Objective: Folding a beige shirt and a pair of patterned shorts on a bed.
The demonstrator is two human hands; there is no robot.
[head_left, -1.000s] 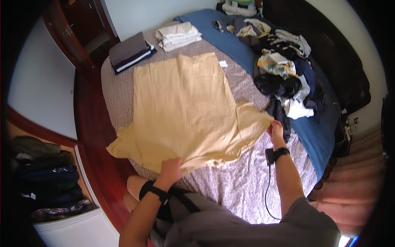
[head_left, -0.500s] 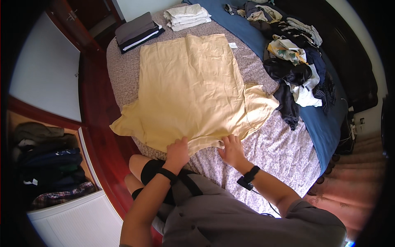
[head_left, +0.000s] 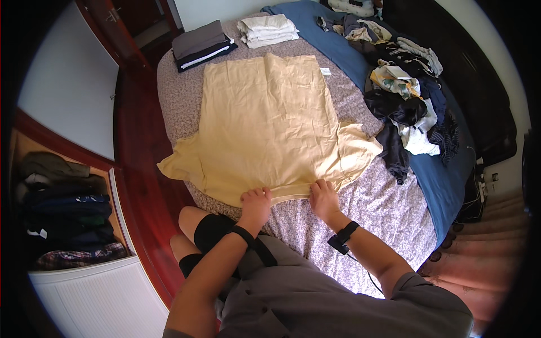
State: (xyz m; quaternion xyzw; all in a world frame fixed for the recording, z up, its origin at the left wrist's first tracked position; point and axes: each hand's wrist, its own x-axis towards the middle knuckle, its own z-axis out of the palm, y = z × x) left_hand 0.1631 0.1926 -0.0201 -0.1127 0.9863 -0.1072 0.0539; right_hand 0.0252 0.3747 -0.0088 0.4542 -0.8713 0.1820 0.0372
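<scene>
A yellow T-shirt (head_left: 265, 124) lies spread on the bed, its hem toward the far side and its neckline near me. Its short sleeves reach out left and right, with creases across the body. My left hand (head_left: 256, 204) is closed on the neckline's left side, fingers curled over the fabric. At the neckline's right side, my right hand (head_left: 324, 198) grips the edge in the same way. Between the two hands the collar band runs nearly straight. A small white tag (head_left: 326, 71) shows beside the hem's far right corner.
Folded dark and grey clothes (head_left: 204, 46) and a folded white stack (head_left: 267, 30) sit at the bed's far end. A loose heap of clothes (head_left: 403, 104) covers the right side, on a blue sheet (head_left: 420, 180). An open drawer of clothes (head_left: 70, 211) stands at left.
Both hands have moved slightly right, and the collar between them is now pulled straighter. My right fingers have curled onto the neckline. The whole view has shifted a little.
</scene>
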